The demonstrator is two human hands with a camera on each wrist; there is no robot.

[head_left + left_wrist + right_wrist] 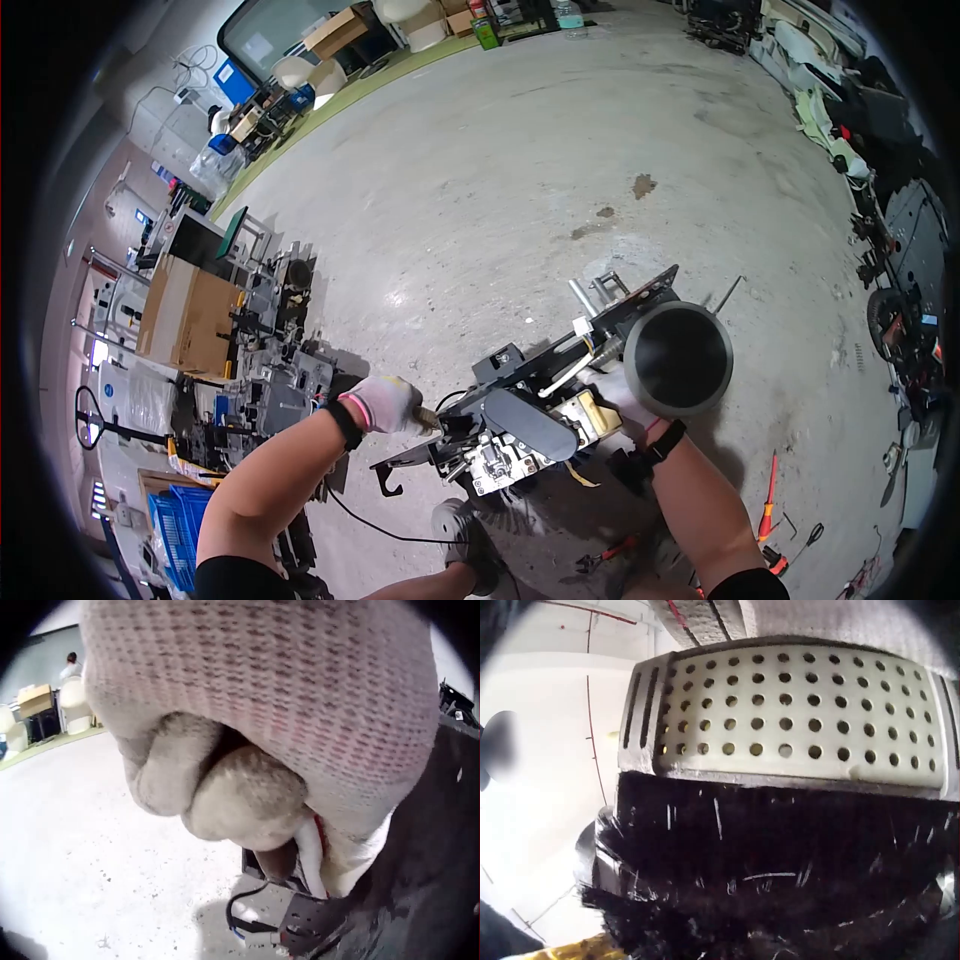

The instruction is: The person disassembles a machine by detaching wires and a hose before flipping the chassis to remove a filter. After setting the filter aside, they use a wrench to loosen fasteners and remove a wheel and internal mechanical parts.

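A dark, long metal assembly [530,415] with a grey oval cover [530,424] and a silver mechanism [500,461] is in front of the person. At its left end the gloved left hand [388,403] grips a short brownish piece [428,418]; the left wrist view has the glove [262,720] with fingers curled above the brown piece [276,862]. The gloved right hand [622,400] touches the assembly's right part, beside a black round cylinder [678,358]. In the right wrist view, glove fabric [840,622] lies along a pale perforated cover [780,712]; the fingertips are hidden.
Metal parts [285,380] and a cardboard box [190,318] stand at left, above a blue crate [180,535]. A red screwdriver [768,500] and red-handled pliers [607,555] lie on the floor [480,200]. More parts line the right side. The person's foot [458,525] is below.
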